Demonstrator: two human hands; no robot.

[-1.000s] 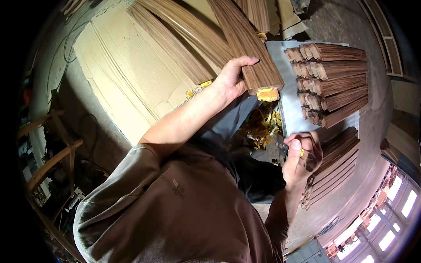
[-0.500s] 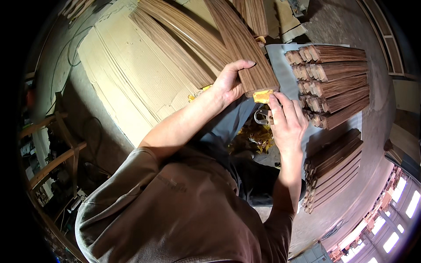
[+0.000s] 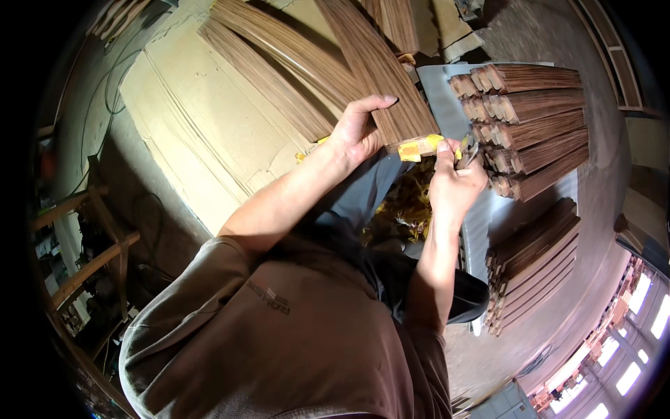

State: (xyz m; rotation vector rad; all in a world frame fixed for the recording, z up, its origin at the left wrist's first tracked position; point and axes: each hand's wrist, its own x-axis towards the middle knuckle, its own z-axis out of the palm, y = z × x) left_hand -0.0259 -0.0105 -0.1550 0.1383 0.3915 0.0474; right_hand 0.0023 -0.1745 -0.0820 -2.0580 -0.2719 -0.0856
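A long dark-striped wooden board (image 3: 394, 91) slants toward me, its near end over my lap. Around its left edge close the fingers of my left hand (image 3: 359, 136), thumb on the top face. Yellow tape (image 3: 412, 150) clings to the board's near end, with a lifted strip at the right corner. There, the thumb and fingers of my right hand (image 3: 457, 183) are pinched at the strip. The same hand grips a small metal tool (image 3: 469, 148), which points up beyond the fingers; its exact kind is unclear.
More striped boards (image 3: 279, 70) lie on a cardboard sheet (image 3: 188, 126) to the left. Stacked wooden pieces (image 3: 537, 112) sit at the right, and a lower stack (image 3: 534, 258) is nearer. Yellow scraps (image 3: 412, 209) are heaped below the board. A wooden frame (image 3: 91, 258) stands far left.
My right hand has turned, bringing the metal tool from below the fingers to above them. At the right corner the yellow tape now stands lifted. My left hand keeps its hold.
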